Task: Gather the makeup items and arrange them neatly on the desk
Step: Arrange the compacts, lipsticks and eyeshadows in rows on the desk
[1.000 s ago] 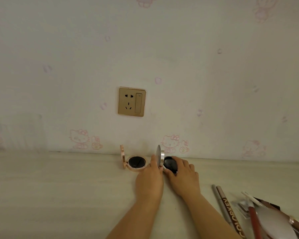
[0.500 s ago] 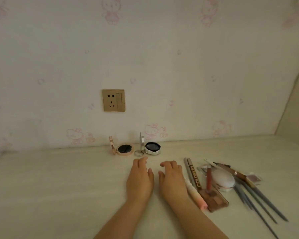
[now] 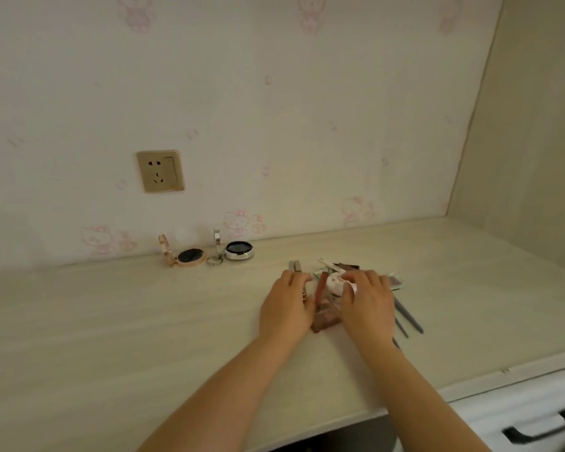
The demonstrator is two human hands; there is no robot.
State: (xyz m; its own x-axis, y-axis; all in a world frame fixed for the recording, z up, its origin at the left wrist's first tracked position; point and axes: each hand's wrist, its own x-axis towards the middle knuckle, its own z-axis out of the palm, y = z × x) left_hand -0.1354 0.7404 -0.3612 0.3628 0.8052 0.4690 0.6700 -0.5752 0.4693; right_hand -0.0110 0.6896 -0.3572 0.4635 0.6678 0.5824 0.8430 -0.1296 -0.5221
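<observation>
A small pile of makeup items (image 3: 327, 308) lies on a pale wood-grain desk (image 3: 111, 321), right of centre. In the pile are a round white compact with a pink print (image 3: 335, 283), a reddish tube (image 3: 321, 287) lying lengthwise, a brown eyeshadow palette (image 3: 325, 319) at the near end, two grey pencils (image 3: 294, 265) poking out at the far side, and thin grey brush handles (image 3: 408, 316) fanning out to the right.

Both hands are on the pile, palms down. The left hand (image 3: 287, 305) lies over the pile's left side with its fingers straight and close together, covering the pencils. The right hand (image 3: 369, 305) rests over the right side, its fingers bent over the white compact and touching it; whether it truly grips the compact cannot be told. The two hands are close, with the tube and palette showing between them.

Further back, against the wall, two open compacts stand well apart from the pile: a rose-gold compact (image 3: 190, 256) on the left and a silver compact (image 3: 238, 249) beside it, each with its lid upright and a dark round pan. A small metal ring (image 3: 214, 260) lies between them.

On the wall above is a gold power socket (image 3: 160, 171), on pale wallpaper with faint pink cartoon cats (image 3: 235, 220). At the lower right is a white drawer with a black handle (image 3: 542, 429).
</observation>
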